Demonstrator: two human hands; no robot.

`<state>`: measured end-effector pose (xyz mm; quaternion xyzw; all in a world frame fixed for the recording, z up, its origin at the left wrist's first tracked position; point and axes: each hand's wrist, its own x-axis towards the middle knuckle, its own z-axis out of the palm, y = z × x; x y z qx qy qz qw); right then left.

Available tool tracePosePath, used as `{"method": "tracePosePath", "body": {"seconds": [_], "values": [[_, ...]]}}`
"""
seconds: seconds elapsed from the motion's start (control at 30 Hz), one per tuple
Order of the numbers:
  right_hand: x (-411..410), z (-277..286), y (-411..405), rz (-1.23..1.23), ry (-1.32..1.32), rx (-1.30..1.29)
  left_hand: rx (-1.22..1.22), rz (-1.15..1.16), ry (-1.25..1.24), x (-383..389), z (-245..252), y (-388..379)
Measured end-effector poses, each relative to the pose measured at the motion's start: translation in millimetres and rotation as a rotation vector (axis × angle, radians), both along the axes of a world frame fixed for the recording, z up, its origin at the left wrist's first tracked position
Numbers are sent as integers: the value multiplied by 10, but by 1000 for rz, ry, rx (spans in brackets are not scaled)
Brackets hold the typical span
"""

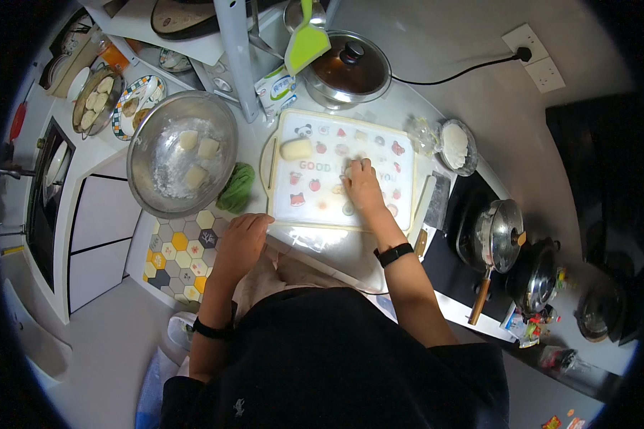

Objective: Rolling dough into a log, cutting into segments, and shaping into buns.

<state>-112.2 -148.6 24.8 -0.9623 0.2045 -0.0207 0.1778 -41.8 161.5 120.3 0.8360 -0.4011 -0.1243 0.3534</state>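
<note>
A white cutting board [327, 212] with printed pictures lies on the counter before me. My right hand [363, 185] is on its middle right, fingers bent downward over something pale that they mostly hide; whether they grip it I cannot tell. A pale dough piece [296, 149] sits at the board's upper left. My left hand [247, 238] rests at the counter edge by the board's lower left corner, fingers together, nothing visible in it. To the left, a steel bowl [222, 123] holds floured dough pieces [208, 148]. A green cloth [236, 187] lies between bowl and board.
A lidded pot [349, 67] stands behind the board. On the right are a bowl of flour [455, 145], a cleaver [423, 214] and a lidded pan [502, 236] on the black stove. A plate [122, 126] and a dish of dough pieces [117, 91] stand at the left.
</note>
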Motion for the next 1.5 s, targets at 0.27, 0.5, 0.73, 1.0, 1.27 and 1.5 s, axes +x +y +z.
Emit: {"method": "tracePosePath", "body": {"seconds": [0.27, 0.5, 0.73, 1.0, 1.27, 1.5], "values": [[-269, 48, -163, -25, -162, 242, -8, 28, -25, 37, -38, 117], [-312, -145, 31, 53, -143, -187, -19, -3, -23, 37, -79, 13], [-313, 96, -210, -69, 34, 113, 29, -22, -12, 40, -15, -38], [-425, 22, -221, -30, -229, 216, -24, -2, -7, 18, -70, 17], [-344, -49, -449, -95, -248, -85, -14, 22, -23, 7, -5, -8], [-52, -155, 261, 34, -286, -101, 3, 31, -3, 8, -59, 41]]}}
